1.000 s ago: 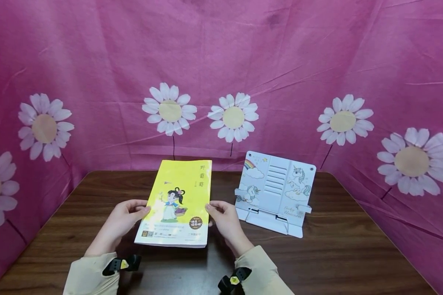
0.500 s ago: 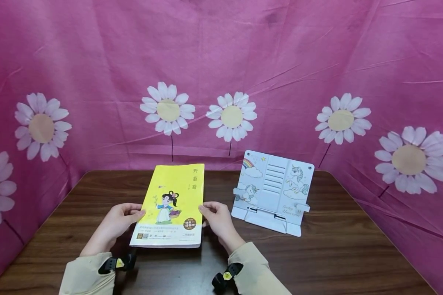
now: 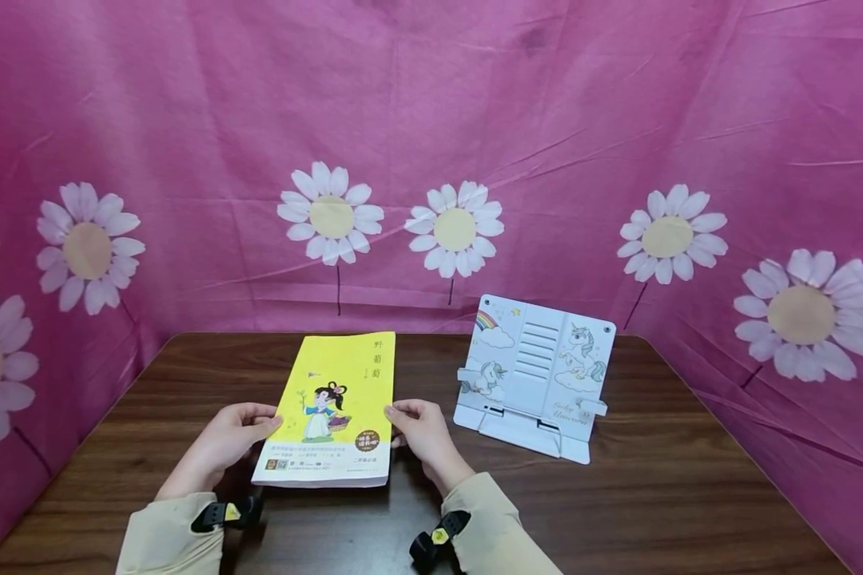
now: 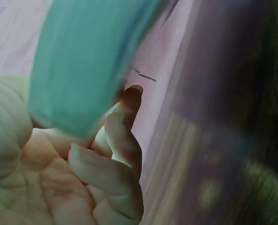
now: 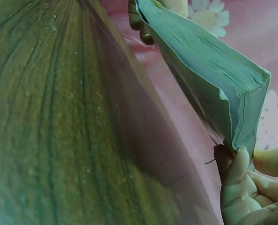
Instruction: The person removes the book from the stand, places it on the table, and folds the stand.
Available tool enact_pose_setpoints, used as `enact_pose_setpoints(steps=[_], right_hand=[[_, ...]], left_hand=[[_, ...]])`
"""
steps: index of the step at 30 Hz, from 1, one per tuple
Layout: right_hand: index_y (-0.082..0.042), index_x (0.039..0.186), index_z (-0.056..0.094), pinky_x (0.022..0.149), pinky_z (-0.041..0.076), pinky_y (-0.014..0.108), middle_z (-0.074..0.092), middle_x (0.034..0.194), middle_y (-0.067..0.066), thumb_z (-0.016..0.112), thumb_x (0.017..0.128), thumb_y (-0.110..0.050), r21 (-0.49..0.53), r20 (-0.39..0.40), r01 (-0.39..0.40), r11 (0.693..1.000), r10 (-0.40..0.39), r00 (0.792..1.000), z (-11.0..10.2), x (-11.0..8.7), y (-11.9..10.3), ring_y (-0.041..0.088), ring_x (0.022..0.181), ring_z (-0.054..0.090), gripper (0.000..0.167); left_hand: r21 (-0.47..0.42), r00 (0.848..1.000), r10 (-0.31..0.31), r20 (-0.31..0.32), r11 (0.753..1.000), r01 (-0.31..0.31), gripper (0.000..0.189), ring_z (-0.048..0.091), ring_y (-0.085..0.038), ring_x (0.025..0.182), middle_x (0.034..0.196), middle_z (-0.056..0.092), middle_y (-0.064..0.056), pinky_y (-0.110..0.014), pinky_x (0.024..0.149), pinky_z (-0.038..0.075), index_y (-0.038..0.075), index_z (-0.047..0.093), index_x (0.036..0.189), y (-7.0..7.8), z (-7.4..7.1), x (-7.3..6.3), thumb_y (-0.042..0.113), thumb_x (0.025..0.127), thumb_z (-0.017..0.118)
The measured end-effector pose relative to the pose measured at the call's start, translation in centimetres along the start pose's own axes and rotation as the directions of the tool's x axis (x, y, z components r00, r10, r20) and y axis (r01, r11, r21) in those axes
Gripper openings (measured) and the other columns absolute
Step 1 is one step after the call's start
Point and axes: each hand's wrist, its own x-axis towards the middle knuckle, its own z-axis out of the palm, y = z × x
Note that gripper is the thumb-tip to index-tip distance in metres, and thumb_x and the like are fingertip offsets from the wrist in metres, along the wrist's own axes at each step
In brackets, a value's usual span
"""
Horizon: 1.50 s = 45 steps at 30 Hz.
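A yellow paperback book (image 3: 331,399), with a cartoon girl and a basket on its cover, is held level over the near middle of the table. My left hand (image 3: 226,443) grips its left edge, thumb on the cover and fingers underneath. At the opposite edge my right hand (image 3: 427,439) pinches it between thumb and fingers. In the right wrist view the book (image 5: 209,61) shows its page edges and stands clear of the tabletop. The left wrist view has the book (image 4: 83,65) as a blurred slab, with curled fingers (image 4: 120,183) below it.
To the right, a white metal book stand (image 3: 535,375) with unicorn and rainbow drawings leans back on the dark wooden table (image 3: 654,495). Behind the table hangs a pink cloth (image 3: 431,104) printed with white daisies. Black straps with small cameras circle both wrists.
Both hands have moved the book slightly left and lowered it towards the near side; its cover now lies flatter to the view. The stand has stayed in place.
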Motion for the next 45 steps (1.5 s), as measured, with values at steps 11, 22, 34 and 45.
enact_pose_setpoints(steps=[11,22,34,45], right_hand=[[0.012,0.114,0.065,0.056,0.053,0.021,0.070,0.090,0.011,0.062,0.097,-0.013,0.005,0.021,-0.011,1.000,0.010,1.000,0.0,0.2,0.9,0.009,0.067,0.059,0.030],[0.012,0.113,0.065,0.056,0.053,0.022,0.068,0.086,0.009,0.062,0.097,-0.012,-0.003,0.036,-0.027,1.000,0.027,0.999,0.1,-0.1,1.5,0.009,0.065,0.058,0.029],[0.014,0.111,0.065,0.055,0.054,0.025,0.066,0.080,0.007,0.062,0.097,-0.012,-0.039,0.058,-0.006,0.999,0.009,0.998,0.2,-0.1,2.2,0.009,0.061,0.056,0.029],[0.014,0.111,0.064,0.055,0.057,0.028,0.069,0.080,0.012,0.062,0.096,-0.011,-0.119,0.154,-0.013,0.993,0.032,0.988,-0.2,-0.1,1.6,0.010,0.061,0.061,0.029]], left_hand=[[0.007,1.000,-0.017,0.025,1.000,0.017,0.040,0.058,-0.015,0.076,0.091,0.068,-0.008,-0.029,0.062,0.046,-0.014,0.054,0.126,-0.2,0.2,0.2,0.016,0.100,0.056],[0.041,0.998,-0.051,0.037,0.998,0.050,0.039,0.059,-0.016,0.080,0.095,0.069,-0.011,-0.030,0.067,0.045,-0.014,0.056,0.123,-0.9,0.3,0.7,0.017,0.099,0.060],[0.102,0.997,-0.054,0.052,0.994,0.049,0.040,0.057,-0.022,0.088,0.100,0.067,-0.017,-0.030,0.070,0.042,-0.015,0.057,0.121,-1.4,0.4,1.0,0.018,0.098,0.061],[0.149,0.999,-0.020,0.051,0.989,0.012,0.035,0.061,-0.018,0.085,0.094,0.071,-0.012,-0.030,0.072,0.046,-0.016,0.061,0.117,-1.9,0.3,1.0,0.011,0.094,0.063]])
